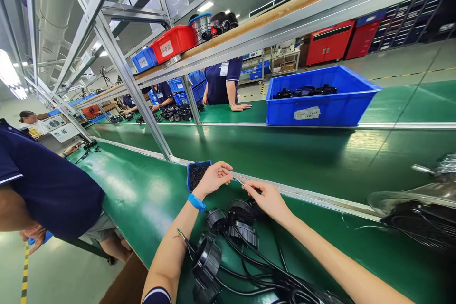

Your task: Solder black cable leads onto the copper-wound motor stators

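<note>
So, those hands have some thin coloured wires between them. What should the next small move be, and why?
I'd probably steady the thin coloured wires with the right hand and part the strands with the left hand, since they run close together between both hands' fingertips. Whether the left fingers grip anything is too small to tell.

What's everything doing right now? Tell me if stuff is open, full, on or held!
Wires: held out between two hands
Right hand: pinching the wires
Left hand: fingertips at the wires, grip unclear
Wristband: worn
Cables: loosely piled
Small bin: open, dark bits inside
Big bin: open, partly filled
Ceiling light: on
</note>
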Motion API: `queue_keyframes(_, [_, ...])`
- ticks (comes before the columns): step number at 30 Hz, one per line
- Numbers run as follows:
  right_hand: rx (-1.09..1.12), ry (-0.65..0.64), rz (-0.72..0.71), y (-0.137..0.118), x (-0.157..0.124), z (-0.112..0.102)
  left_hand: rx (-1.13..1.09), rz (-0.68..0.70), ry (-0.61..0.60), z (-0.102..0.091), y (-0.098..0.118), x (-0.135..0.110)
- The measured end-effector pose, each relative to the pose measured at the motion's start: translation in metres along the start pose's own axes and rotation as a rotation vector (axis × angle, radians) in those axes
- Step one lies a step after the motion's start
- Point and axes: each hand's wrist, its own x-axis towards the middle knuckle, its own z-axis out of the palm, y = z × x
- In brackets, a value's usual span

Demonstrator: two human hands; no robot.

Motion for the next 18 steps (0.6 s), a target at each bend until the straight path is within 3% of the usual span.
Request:
queue_keyframes(6, [0.018,-0.008,0.004,0.001,0.002,0.000,-0.080,-0.028,-0.040,0.003,0.003,-0.001])
queue_keyframes(13, [0.000,-0.035,-0.015,-0.003,0.000,0.001,-0.123,-0.209,-0.112,-0.008,0.002,-0.001])
queue_keyframes(18, [-0.025,-0.034,-0.048,-0.009,-0.004,0.002,-0.090,-0.284,-0.171,0.004,-0.007,0.000])
